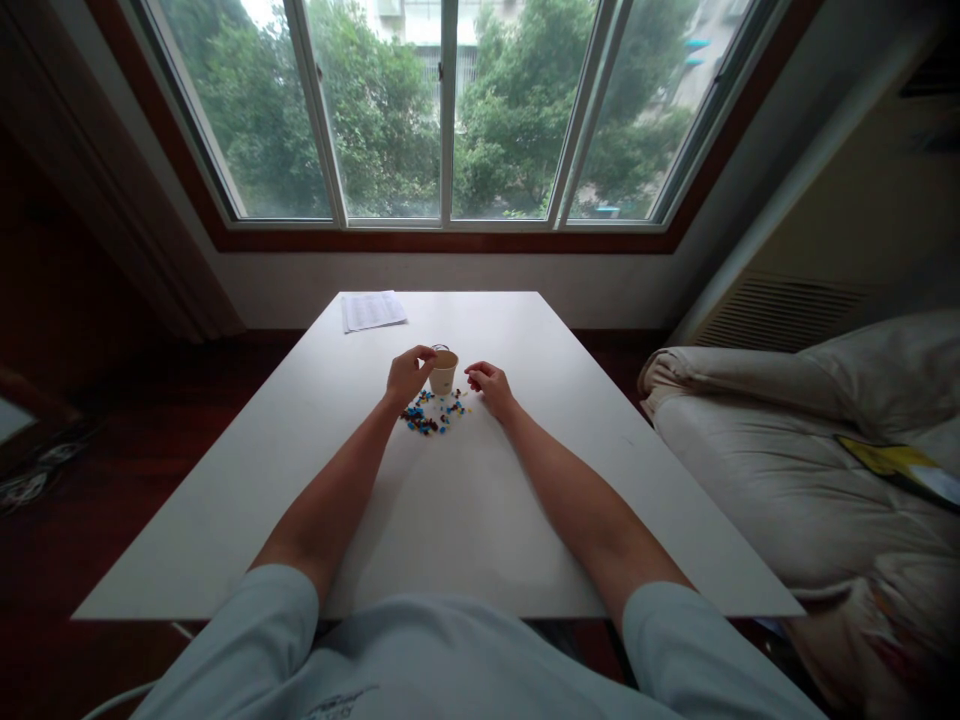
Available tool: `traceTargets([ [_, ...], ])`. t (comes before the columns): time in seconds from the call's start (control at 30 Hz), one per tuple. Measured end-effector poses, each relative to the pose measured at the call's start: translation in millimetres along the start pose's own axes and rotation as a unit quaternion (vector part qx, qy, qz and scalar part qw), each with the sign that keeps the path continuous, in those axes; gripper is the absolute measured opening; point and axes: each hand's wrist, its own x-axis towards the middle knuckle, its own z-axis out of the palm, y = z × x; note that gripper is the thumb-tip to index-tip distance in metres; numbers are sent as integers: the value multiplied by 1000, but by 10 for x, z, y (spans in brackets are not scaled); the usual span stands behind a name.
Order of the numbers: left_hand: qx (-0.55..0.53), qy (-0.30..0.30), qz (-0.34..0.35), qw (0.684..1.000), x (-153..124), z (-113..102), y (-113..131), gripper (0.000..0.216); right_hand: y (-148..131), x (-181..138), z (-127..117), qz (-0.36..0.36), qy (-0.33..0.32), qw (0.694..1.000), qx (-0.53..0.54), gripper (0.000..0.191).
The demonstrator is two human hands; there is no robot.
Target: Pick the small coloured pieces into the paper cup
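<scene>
A small tan paper cup [444, 372] stands upright in the middle of a white table [247, 480]. In front of it lies a scatter of several tiny blue, brown and yellow pieces [435, 412]. My left hand [407, 376] is at the cup's left rim, fingers curled and pinched together over it; what they hold is too small to make out. My right hand [489, 385] rests on the table just right of the cup, its fingertips pinched on a small red piece [473, 381].
A sheet of printed paper [373, 310] lies at the table's far left corner. A cushioned sofa with a yellow booklet [892, 462] stands to the right. A wide window runs behind the table, and dark floor lies on the left.
</scene>
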Motion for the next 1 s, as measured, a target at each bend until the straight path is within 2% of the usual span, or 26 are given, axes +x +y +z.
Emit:
traceTargets([
  [0.1, 42, -59, 66, 995, -11, -93, -20, 22, 7, -37, 17, -34, -66, 995, -63, 22],
  [0.17, 60, -98, 82, 990, -1, -155, -57, 22, 7, -63, 39, -49, -106, 985, -123, 22],
  [0.3, 89, -202, 79, 972, 15, -218, -153, 23, -25, -118, 93, -77, -139, 957, -242, 19],
  [0.43, 100, -290, 62, 950, -29, -157, -246, 23, -89, -162, 129, -100, -173, 933, -298, 15],
  [0.73, 147, -288, 62, 944, -147, -5, -322, 23, -105, -162, 148, -132, -189, 907, -354, 10],
  [1.0, 143, -278, 61, 948, -153, 32, -388, 20, -118, -177, 170, -105, -180, 917, -340, 10],
])
